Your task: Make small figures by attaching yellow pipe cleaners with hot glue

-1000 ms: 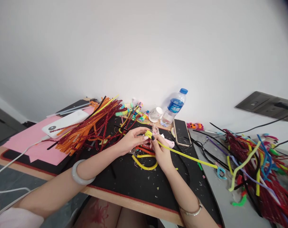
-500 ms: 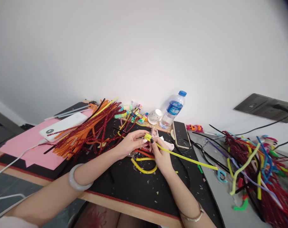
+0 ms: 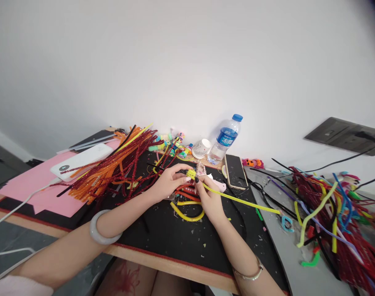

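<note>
Between the fingertips of both hands is a small wound bundle of yellow pipe cleaner (image 3: 191, 174), above the middle of the black mat (image 3: 187, 246). My left hand (image 3: 170, 181) pinches the bundle from the left. My right hand (image 3: 208, 199) pinches it from the right, where a long straight yellow tail (image 3: 245, 200) runs out past the hand toward the lower right. Beneath the hands lie a curved yellow pipe cleaner (image 3: 187, 217) and several orange-red ones (image 3: 184, 194), partly hidden by the fingers.
Orange and dark red pipe cleaners (image 3: 113, 168) lie heaped on the left, over pink paper (image 3: 48, 193) and a white device (image 3: 82, 162). Toward the wall stand a paper cup (image 3: 201, 149), a water bottle (image 3: 226, 139) and a phone (image 3: 236, 172). Mixed pipe cleaners (image 3: 329, 213) cover the right side.
Both hands keep their pinch on the yellow bundle, with only slight finger movement. The whole view has shifted a little; the things on the table lie as before.
</note>
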The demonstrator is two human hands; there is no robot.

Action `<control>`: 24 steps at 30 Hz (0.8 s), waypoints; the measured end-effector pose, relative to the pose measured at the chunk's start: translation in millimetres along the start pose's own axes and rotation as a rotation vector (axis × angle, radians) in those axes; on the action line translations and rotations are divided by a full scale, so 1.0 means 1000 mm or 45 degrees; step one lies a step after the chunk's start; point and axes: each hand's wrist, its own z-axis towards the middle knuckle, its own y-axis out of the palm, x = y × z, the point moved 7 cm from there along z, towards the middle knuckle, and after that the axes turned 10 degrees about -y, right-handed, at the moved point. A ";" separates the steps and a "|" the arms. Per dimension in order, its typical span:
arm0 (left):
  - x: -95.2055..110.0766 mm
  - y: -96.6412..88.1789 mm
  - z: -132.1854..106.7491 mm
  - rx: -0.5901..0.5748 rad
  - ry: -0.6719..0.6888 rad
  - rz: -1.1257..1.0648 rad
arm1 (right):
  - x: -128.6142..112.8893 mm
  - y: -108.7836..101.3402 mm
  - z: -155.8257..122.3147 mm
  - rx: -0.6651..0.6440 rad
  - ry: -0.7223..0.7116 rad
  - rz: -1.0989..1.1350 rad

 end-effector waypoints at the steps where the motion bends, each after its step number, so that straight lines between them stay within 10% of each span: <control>1: 0.004 -0.001 0.000 0.035 0.070 0.060 | -0.001 0.000 0.000 0.002 -0.004 -0.009; 24: 0.030 0.008 -0.016 0.231 0.425 0.661 | -0.013 0.003 -0.004 -0.021 -0.151 -0.446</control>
